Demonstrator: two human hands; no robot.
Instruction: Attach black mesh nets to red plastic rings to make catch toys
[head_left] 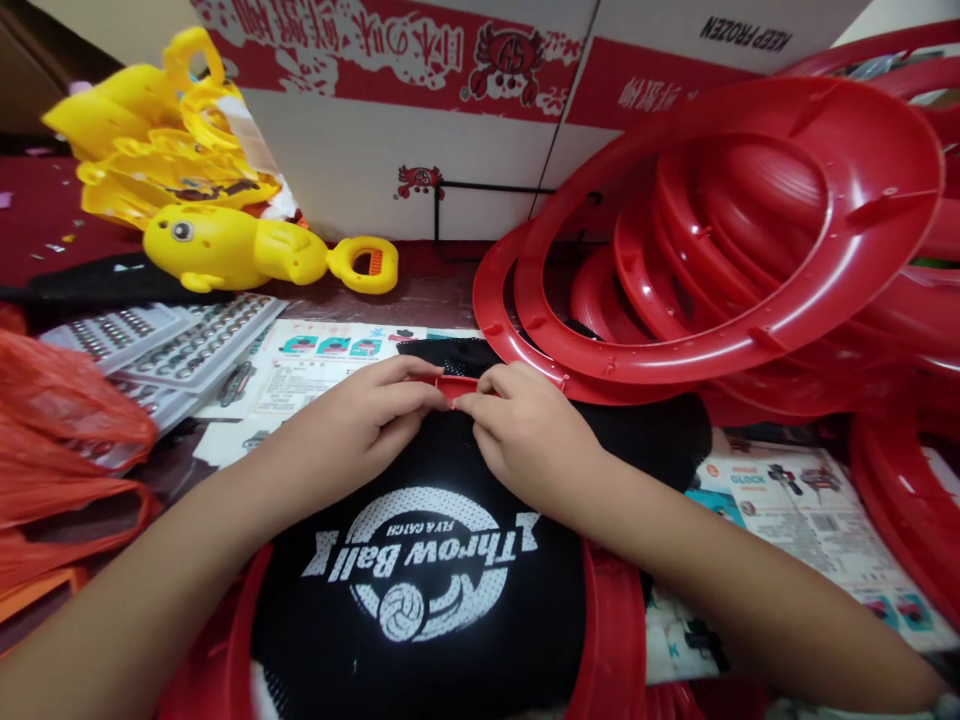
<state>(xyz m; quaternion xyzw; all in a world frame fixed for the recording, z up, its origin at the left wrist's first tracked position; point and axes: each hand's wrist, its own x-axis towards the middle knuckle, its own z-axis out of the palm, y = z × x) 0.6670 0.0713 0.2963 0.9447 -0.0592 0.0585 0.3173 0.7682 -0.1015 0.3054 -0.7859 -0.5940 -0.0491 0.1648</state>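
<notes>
A black mesh cloth (480, 530) printed "Throw Ball" in white lies over a red plastic ring (616, 630) close to me. At the far edge of that ring, my left hand (367, 405) pinches the cloth against the red rim. My right hand (525, 430) pinches the same edge just beside it, fingertips almost meeting the left ones. A short stretch of red rim shows between the two hands. Cloth beyond the rim spreads out flat to the right. The ring's near side falls outside the view.
Red plastic rings (780, 350) are heaped at the right. A yellow toy (225, 245) with a handle lies at back left, near trays of small metal balls (210, 340). An orange plastic bag (60, 430) is at left. White cartons (337, 150) stand behind; printed card sheets (795, 510) lie underneath.
</notes>
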